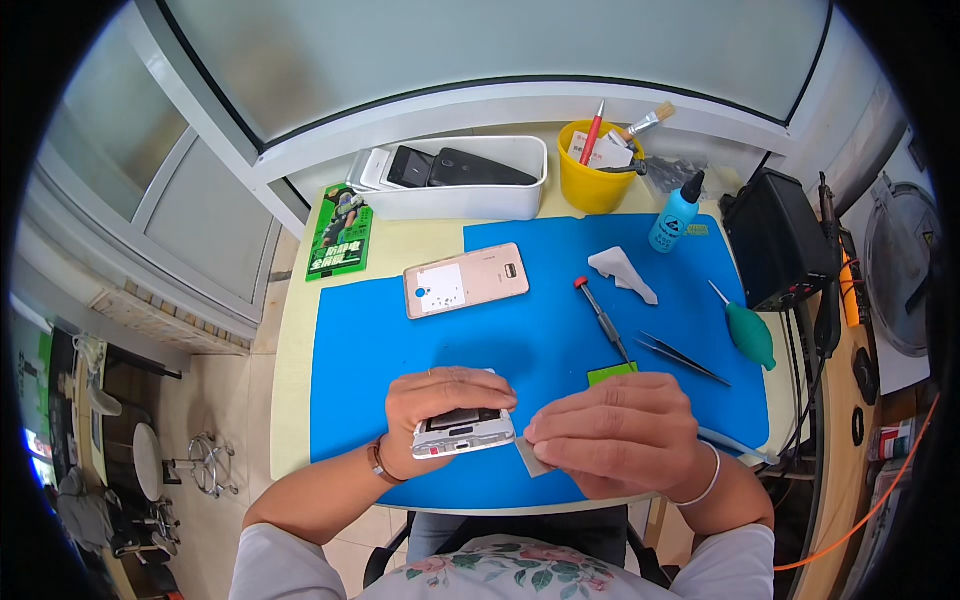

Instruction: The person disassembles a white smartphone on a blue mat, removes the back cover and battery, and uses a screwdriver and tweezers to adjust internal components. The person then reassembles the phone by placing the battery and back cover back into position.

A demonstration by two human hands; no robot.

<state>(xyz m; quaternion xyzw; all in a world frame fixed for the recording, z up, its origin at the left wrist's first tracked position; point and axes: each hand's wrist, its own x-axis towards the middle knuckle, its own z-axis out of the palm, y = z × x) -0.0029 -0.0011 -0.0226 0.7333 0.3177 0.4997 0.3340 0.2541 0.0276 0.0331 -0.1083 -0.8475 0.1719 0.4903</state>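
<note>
My left hand (437, 396) is wrapped round a smartphone with its back off (466, 441), held tilted above the front part of the mat. Its white frame and dark inside show below my fingers. My right hand (628, 432) pinches a thin, flat greyish plate (531, 459) at the phone's right corner. Whether the plate touches the phone or is only beside it, I cannot tell. Beyond my hands lies a rose-gold phone back cover (490, 276) with a white label. A red-capped screwdriver (603, 318) and dark tweezers (684, 360) rest near my right hand.
The blue mat (370, 340) covers most of the table. At the back stand a white bin of phones (450, 203), a yellow cup of tools (590, 190) and a blue bottle (674, 222). To the right are a green air blower (750, 335) and a black box-shaped device (775, 240).
</note>
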